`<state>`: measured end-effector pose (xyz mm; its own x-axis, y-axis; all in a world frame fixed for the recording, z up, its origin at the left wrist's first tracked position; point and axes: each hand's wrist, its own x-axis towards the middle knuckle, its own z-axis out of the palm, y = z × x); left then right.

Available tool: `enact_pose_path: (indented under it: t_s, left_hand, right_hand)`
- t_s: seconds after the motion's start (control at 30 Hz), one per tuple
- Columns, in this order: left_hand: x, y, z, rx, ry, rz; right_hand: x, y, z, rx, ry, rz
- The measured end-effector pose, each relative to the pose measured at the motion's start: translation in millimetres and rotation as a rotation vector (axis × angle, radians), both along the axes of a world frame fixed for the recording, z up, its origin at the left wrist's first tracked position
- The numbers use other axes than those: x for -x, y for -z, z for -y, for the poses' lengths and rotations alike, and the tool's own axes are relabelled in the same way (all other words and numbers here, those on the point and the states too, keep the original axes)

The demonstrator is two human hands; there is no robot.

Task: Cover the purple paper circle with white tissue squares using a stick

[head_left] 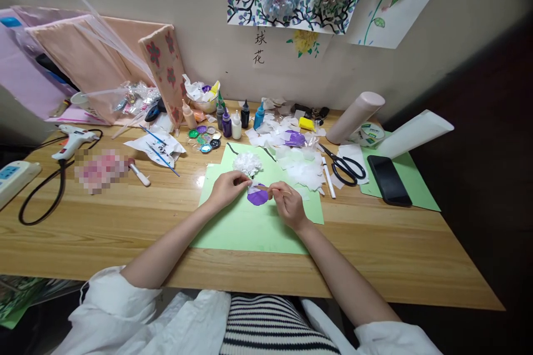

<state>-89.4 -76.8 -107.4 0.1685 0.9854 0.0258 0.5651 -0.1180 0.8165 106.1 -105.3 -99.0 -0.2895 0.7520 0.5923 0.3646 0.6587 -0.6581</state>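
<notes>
On the green paper (250, 233) lies a purple patch (258, 197), flat and rounded, between my two hands. My left hand (227, 189) pinches a small white paper piece (253, 183) at the patch's upper edge. A thin wooden stick (262, 187) is gripped in my right hand (289, 206), its tip pointing left at the paper piece. Just beyond my left fingers sits a ruffled white paper flower (248, 163). Loose white paper petals (306, 173) are heaped to the right of it.
Paint bottles (236, 125) and small open paint pots (205, 148) stand behind the paper. Black-handled scissors (345, 169), a white pen (328, 177) and a phone (389, 180) are to the right. A glue gun (73, 141) with its cable and paintbrushes (163, 158) lie left.
</notes>
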Motion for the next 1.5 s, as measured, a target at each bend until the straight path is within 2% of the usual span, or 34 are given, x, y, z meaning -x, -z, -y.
enact_pose_path:
  t_s: [0.6,0.83,1.13,1.37,1.5]
  left_hand:
    - [-5.6,-0.5,2.5,-0.065,-0.028,-0.120]
    - [-5.6,-3.0,3.3,-0.067,-0.010,-0.138]
    - [-6.0,-2.0,2.6,-0.072,-0.015,-0.154]
    - [-5.5,-2.4,3.1,-0.073,-0.003,-0.155]
    - [-5.8,-3.7,3.4,-0.068,0.009,-0.157]
  right_hand:
    - [5.3,3.1,-4.3,-0.031,0.041,0.133]
    - [6.7,4.4,-2.4,-0.020,0.085,0.099]
    - [8.7,4.3,-2.5,-0.036,0.036,0.107]
    - [8.3,6.3,-4.3,-0.032,0.086,0.112]
    - [10.5,4.1,-5.1,-0.027,0.065,0.143]
